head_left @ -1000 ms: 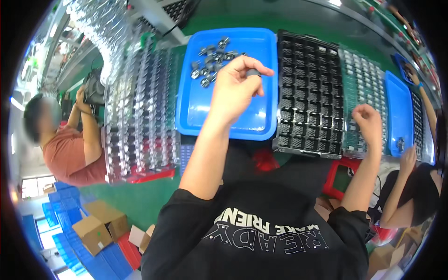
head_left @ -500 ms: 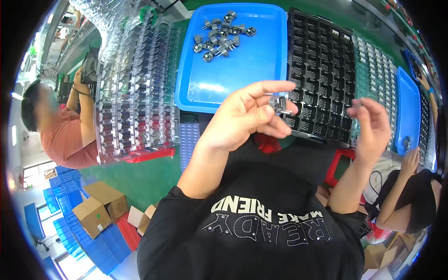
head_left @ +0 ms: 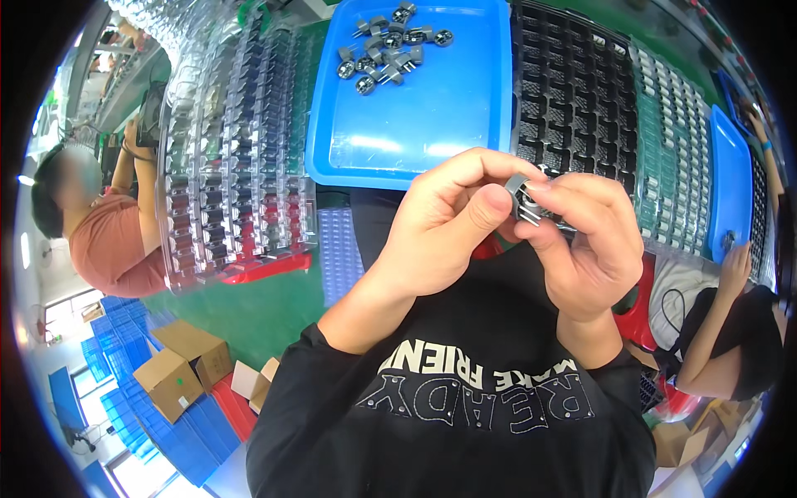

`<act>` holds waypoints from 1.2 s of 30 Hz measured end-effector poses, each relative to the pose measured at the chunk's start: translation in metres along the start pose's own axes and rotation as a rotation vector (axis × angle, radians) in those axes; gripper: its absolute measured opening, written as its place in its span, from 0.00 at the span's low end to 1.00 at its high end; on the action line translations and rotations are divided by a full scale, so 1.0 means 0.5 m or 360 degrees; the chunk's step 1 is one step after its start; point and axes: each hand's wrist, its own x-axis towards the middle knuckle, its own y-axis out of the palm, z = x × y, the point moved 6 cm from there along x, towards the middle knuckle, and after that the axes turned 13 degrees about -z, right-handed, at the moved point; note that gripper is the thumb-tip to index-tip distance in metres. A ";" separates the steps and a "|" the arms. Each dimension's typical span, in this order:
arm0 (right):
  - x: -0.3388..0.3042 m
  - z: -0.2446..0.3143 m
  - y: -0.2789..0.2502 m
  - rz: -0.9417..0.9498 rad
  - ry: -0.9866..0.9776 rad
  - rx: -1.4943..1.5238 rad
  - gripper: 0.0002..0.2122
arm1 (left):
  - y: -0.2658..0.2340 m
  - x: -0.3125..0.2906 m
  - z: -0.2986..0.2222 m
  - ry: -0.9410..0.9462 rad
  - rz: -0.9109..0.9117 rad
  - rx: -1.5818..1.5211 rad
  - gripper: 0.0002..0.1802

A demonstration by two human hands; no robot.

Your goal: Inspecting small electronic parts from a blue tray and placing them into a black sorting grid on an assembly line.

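In front of my chest, my left hand (head_left: 448, 224) grips a grey round plug part (head_left: 518, 196) between thumb and fingers. Its metal pins (head_left: 529, 217) stick out toward my right hand. Brought up against that part, my right hand (head_left: 591, 236) has thumb and index finger closed in a pinch at its pinned side. Whatever lies between those right fingertips is too small and hidden to name. Beyond my hands, a blue tray (head_left: 390, 124) holds several similar grey plug parts (head_left: 390, 46), heaped at its far left.
A black compartment tray (head_left: 573, 108) adjoins the blue tray on the right, with a clear tray of white pieces (head_left: 677, 141) past it. Stacked clear blister trays (head_left: 237, 158) stand left. People sit at left (head_left: 116, 232) and right (head_left: 722, 340). Cardboard boxes (head_left: 170, 382) lie lower left.
My right hand has moved left and closed in on the plug part, which my left hand still holds. The plug part has turned, and the trays sit slightly higher in view.
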 end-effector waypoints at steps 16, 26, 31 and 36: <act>0.014 -0.063 -0.027 0.0022 0.0298 -0.0094 0.08 | 0.017 0.044 0.042 -0.0005 -0.0061 -0.0005 0.15; 0.288 -0.477 -0.062 0.0199 0.0273 -0.1328 0.05 | -0.116 0.365 -0.011 0.0877 -0.0461 0.2548 0.20; 0.285 -0.552 -0.009 0.0656 0.0007 -0.1763 0.07 | -0.117 0.410 0.033 0.0914 -0.0375 0.2924 0.17; 0.283 -0.524 -0.049 0.0557 0.0217 -0.1254 0.17 | -0.152 0.386 0.016 0.1061 -0.0298 0.2922 0.11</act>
